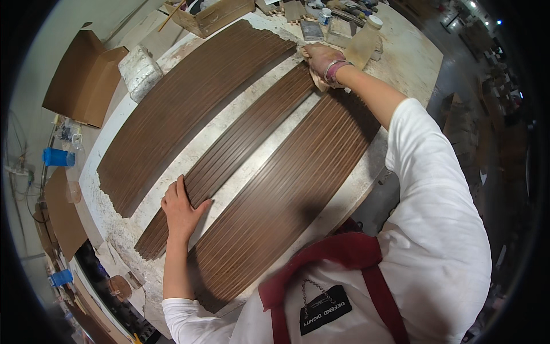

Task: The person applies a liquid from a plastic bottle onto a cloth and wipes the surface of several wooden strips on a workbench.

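Three dark brown, grooved wooden panels lie slantwise on the pale worktable. My left hand [182,213] is spread on the near left part of the narrow middle panel [240,132], thumb apart from the fingers, gripping nothing. At that panel's far right end, my right hand [324,59] is closed on a crumpled beige cloth [318,81] that touches the wood. A wide panel [177,109] lies beyond the middle one. Another wide panel [286,198] lies nearer to me, with shine along its grooves.
A white-wrapped block [140,73] and an open cardboard box [86,80] are at the left. Along the far edge are a shallow box [215,20], a grey block [312,30] and a cloudy plastic bottle [364,43]. Blue cups [58,157] stand farther left.
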`<action>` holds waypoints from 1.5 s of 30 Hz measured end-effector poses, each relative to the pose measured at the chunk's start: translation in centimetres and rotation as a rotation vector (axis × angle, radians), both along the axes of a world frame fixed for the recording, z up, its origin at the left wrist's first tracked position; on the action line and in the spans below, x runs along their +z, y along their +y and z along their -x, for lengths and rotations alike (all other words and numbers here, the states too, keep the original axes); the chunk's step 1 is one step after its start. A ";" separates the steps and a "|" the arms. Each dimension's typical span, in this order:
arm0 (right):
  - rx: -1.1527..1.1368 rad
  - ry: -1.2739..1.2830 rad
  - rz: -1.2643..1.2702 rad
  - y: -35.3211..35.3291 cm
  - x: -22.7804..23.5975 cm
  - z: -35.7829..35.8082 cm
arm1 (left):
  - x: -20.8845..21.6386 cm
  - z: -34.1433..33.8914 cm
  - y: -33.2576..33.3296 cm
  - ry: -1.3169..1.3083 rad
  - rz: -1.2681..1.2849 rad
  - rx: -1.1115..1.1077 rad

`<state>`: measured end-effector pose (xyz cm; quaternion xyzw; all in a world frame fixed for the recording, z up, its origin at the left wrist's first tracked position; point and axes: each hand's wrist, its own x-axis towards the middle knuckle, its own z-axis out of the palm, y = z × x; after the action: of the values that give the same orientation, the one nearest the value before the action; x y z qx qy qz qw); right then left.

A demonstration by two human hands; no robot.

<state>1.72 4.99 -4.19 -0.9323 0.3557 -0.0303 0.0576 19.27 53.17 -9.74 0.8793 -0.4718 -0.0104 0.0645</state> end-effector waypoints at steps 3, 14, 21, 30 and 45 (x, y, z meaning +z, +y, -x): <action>0.153 -0.227 0.012 1.7 -0.7 -1.6 | 0.7 0.3 -3.7 0.010 0.067 -0.135; 0.310 -0.377 0.067 4.1 -5.7 3.2 | 2.6 4.8 -7.2 0.362 -0.048 -0.191; 0.239 -0.392 0.066 3.6 -7.2 4.5 | 1.1 -5.1 -9.1 -0.129 0.229 0.062; 0.186 -0.358 0.081 4.0 -6.7 4.1 | -1.3 -6.6 -8.1 -0.123 0.001 0.115; 0.208 -0.416 0.035 4.4 -5.7 4.0 | -0.3 -7.8 -10.4 -0.213 0.091 0.103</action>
<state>-2.24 9.39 -9.90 -0.9385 0.2374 -0.2221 0.1164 27.06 42.76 -10.04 0.8946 -0.4302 0.1078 0.0545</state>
